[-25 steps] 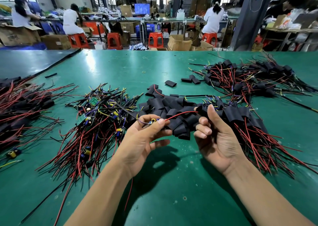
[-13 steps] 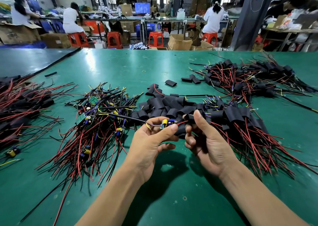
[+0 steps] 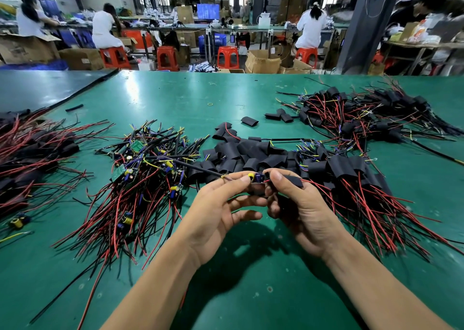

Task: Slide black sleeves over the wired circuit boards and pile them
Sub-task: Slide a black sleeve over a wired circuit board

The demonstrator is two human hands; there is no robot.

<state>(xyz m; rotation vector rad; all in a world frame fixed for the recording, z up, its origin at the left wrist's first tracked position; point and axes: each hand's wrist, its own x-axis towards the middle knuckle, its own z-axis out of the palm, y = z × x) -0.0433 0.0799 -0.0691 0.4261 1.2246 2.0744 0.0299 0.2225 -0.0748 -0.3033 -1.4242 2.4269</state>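
- Far left: a heap of sleeved boards [image 3: 32,154], matte black wraps with thin red and black leads splayed out.
- Next to it, a tangle of bare wired boards [image 3: 140,176]: small green rectangles carrying yellow and purple cylindrical parts. Any print on them is too small to read.
- My left hand [image 3: 216,209] pinches the left end of one circuit board [image 3: 256,179] between thumb and forefinger; the lower fingers hang loosely straight. The board is held above the green table mat [image 3: 175,98], front and centre, showing a yellow cap and a purple part.
- Behind my hands lies a mound of loose sleeves [image 3: 251,154], flattened, dull black tubing cut short.
- My right hand [image 3: 303,209] grips a black sleeve [image 3: 293,181], thumb on top and fingers curled under, at the board's right end; red wires trail out of it. My thumb hides how far it covers the board.
- Right: finished pile [image 3: 351,171], glossy red leads fanning towards me.
- Far right: another sleeved pile [image 3: 364,118].
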